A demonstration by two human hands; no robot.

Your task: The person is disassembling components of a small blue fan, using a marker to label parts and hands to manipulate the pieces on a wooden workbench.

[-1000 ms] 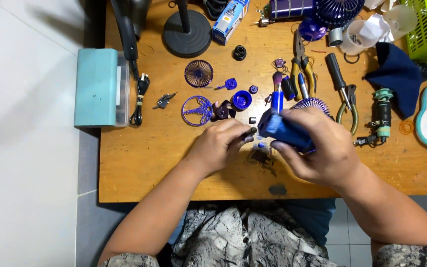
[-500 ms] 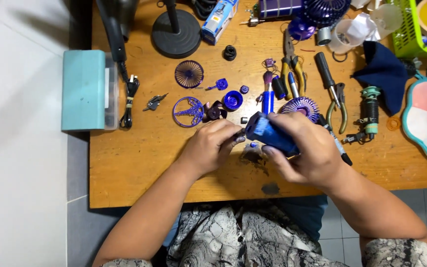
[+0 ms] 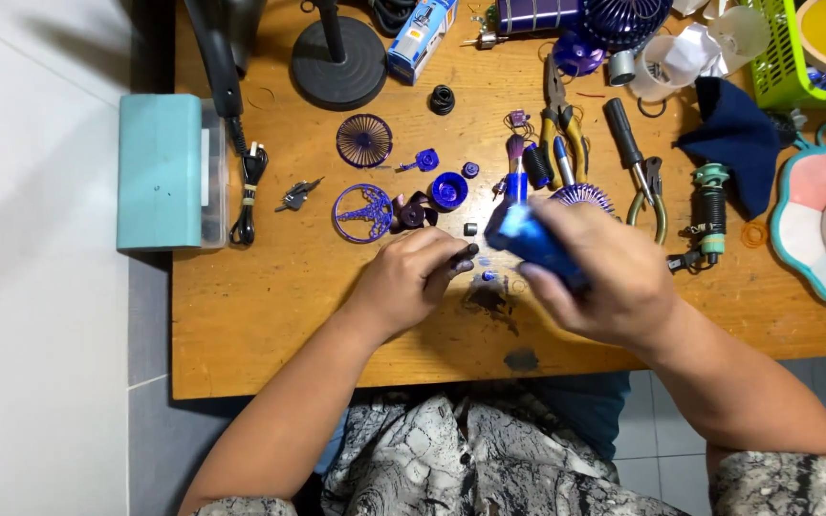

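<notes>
My right hand (image 3: 597, 277) grips a blue plastic fan body (image 3: 528, 241) just above the wooden table (image 3: 270, 306). My left hand (image 3: 408, 277) is beside it on the left, pinching a small dark cylindrical part (image 3: 464, 256) at its fingertips, close to the blue body's end. Loose purple fan parts lie just beyond the hands: a round grille (image 3: 364, 140), a ring with spokes (image 3: 362, 212), a blue cap (image 3: 448, 190) and small pieces. A purple ribbed grille (image 3: 582, 195) shows partly behind my right hand.
Pliers (image 3: 558, 119), a black-handled tool (image 3: 623, 134) and a green-topped motor (image 3: 709, 205) lie to the right. A teal box (image 3: 160, 172) sits at the left edge, a round black stand base (image 3: 338, 62) at the back, a dark cloth (image 3: 733, 139) and a flower-shaped tray (image 3: 805, 229) far right.
The view has shifted slightly. My hands stay together over the table's middle, with the blue body tilted a little more toward the left hand.
</notes>
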